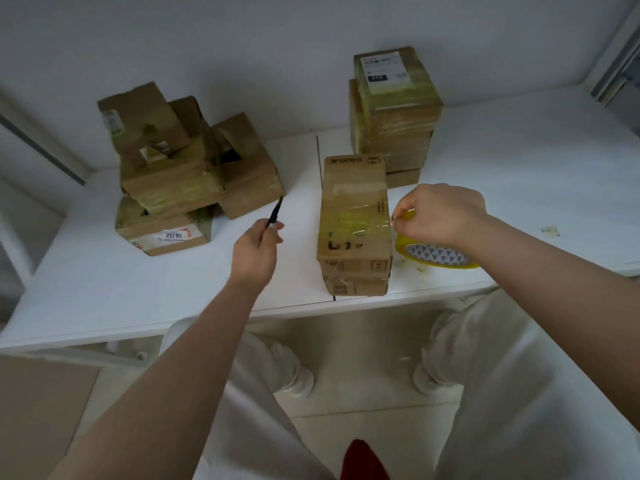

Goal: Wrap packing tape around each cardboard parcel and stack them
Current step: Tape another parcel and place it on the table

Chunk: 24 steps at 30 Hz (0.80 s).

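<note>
A tall cardboard parcel (354, 223) printed "SF EXPRESS" stands near the front edge of the white table (104, 289), with clear tape across its top. My right hand (440, 213) pinches the free end of the tape beside the parcel's right edge. The yellow tape roll (434, 254) lies flat on the table just under that hand. My left hand (258, 244) grips a thin black tool (276, 211), its tip pointing up and away, left of the parcel and apart from it.
A loose heap of cardboard parcels (183, 174) sits at the back left. A neat stack of taped parcels (393, 116) stands at the back right, behind the parcel in front. Tape scraps (550, 231) lie at the far right. A white wall backs the table.
</note>
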Tool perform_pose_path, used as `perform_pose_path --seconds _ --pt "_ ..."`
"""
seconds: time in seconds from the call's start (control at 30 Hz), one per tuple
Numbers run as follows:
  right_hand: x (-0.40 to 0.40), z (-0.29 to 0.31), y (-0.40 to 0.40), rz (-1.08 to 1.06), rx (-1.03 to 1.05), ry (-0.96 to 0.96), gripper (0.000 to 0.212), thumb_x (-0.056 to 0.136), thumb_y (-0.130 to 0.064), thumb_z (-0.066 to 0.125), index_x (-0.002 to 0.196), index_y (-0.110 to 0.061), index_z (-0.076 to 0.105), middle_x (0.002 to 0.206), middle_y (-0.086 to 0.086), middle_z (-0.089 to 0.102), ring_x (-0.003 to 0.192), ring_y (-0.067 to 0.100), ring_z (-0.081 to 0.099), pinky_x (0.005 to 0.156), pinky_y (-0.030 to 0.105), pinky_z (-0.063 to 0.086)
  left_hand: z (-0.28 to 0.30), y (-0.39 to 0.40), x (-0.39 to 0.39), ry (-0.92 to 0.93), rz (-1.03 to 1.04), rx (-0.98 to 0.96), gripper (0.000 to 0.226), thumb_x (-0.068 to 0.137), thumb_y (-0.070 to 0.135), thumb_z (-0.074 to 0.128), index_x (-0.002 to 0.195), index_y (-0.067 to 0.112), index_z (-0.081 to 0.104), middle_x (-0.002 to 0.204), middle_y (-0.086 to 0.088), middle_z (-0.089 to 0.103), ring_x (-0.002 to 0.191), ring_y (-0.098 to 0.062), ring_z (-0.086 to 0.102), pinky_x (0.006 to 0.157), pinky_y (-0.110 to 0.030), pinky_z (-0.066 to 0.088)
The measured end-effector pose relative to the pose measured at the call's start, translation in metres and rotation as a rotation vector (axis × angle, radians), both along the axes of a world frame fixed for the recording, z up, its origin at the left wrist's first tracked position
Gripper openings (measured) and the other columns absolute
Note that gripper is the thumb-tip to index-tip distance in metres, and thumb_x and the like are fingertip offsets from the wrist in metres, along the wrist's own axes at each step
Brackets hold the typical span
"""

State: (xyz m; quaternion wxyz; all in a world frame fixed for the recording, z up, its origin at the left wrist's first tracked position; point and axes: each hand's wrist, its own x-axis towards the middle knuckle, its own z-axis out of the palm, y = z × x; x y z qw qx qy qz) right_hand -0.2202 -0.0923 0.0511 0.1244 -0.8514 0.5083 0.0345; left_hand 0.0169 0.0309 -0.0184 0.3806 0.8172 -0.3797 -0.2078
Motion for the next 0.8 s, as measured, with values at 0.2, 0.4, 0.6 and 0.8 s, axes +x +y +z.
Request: perform_pose_path --seconds 0.2,0.4,0.6,0.8 --pt "-0.001 -0.002 0.007 -0.042 -0.007 -0.03 0.025 0.093 -0.044 0.049 0.106 -0.042 0.07 0.116 -0.015 0.064 0.106 0.015 0.056 0.072 0.028 0.037 0.061 -0.007 -0.031 -0.035 -0.256 -0.023 0.032 0.102 0.035 0.044 0.095 0.019 0.07 0.072 0.007 0.061 0.065 -0.006 0.053 0.062 -0.022 0.04" --pt "-0.003 -0.003 0.007 -0.045 -0.026 -0.039 0.028 0.096 -0.044 0.046 0.108 -0.041 0.071 0.114 -0.014 0.067 0.104 0.016 0.059 0.07 0.027 0.039 0.079 -0.028 -0.062 0.012 -0.48 0.145 0.025 0.103 0.027 0.044 0.092 0.013 0.062 0.073 0.002 0.066 0.056 -0.009 0.052 0.056 -0.023 0.042" --pt "-0.004 -0.004 0.003 -0.085 0.015 -0.058 0.029 0.096 -0.044 0.047 0.114 -0.04 0.069 0.117 -0.012 0.066 0.106 0.018 0.059 0.07 0.028 0.038 0.073 -0.051 -0.084 -0.025 -0.562 0.285 0.037 0.104 0.033 0.039 0.08 0.018 0.063 0.067 0.002 0.06 0.058 -0.008 0.052 0.062 -0.021 0.041" --pt "-0.002 0.0 -0.002 -0.089 0.039 -0.063 0.024 0.093 -0.04 0.051 0.103 -0.041 0.073 0.112 -0.013 0.068 0.103 0.017 0.06 0.068 0.028 0.038 0.074 -0.06 -0.081 -0.016 -0.629 0.461 0.04 0.103 0.03 0.041 0.071 0.016 0.06 0.068 0.001 0.058 0.056 -0.011 0.053 0.059 -0.023 0.041"
